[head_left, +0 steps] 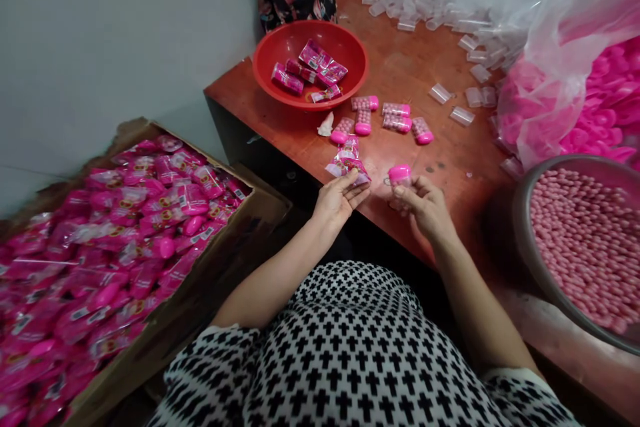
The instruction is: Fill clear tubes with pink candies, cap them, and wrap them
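Note:
At the table's front edge, my left hand pinches a printed pink plastic wrapper between thumb and fingers. To its right, my right hand grips a small clear tube with a pink cap, cap end up; my fingers hide its lower part. Just beyond my hands lie several capped tubes of pink beads. Another printed wrapper lies behind the one in my left hand. A crumpled whitish scrap sits beside the tubes.
A red bowl with printed wrappers stands at the back left. A cardboard box full of wrapped pink packs is at left. On the right are a tub of pink beads, a bag of pink parts and loose clear tubes.

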Available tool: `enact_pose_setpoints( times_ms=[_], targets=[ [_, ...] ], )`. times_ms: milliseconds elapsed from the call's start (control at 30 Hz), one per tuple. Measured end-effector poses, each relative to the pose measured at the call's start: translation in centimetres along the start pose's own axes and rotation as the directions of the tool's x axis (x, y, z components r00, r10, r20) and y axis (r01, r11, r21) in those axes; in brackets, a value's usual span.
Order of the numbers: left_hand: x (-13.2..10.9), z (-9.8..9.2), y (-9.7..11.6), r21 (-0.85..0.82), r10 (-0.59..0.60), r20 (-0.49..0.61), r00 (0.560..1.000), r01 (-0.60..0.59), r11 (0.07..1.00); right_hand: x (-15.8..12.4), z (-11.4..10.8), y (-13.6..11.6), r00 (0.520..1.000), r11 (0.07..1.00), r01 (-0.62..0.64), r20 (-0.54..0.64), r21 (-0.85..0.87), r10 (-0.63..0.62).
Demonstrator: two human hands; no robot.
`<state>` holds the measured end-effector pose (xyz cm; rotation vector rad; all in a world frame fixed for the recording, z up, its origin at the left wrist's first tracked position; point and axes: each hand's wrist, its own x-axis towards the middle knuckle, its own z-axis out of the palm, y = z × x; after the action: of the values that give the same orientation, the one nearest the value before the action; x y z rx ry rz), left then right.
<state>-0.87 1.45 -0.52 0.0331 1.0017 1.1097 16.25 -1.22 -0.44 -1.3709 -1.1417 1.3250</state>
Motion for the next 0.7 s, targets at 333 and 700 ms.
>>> enact_pose_setpoints(
  times_ms=[333, 700],
  targets=[
    [-1.3, 1.2, -1.5, -0.124, 0.036, 0.074, 0.997, -0.027, 0.992, -3.7, 4.6, 0.8, 0.994, 0.982, -0.030, -0.099, 0.188, 0.049],
    [-2.0, 1.7, -2.2, 0.111, 0.138, 0.163, 0.977, -0.157, 0.981, -3.0, 4.9, 1.4, 0.995, 0.939, -0.050, -0.060, 0.341, 0.075]
  ],
)
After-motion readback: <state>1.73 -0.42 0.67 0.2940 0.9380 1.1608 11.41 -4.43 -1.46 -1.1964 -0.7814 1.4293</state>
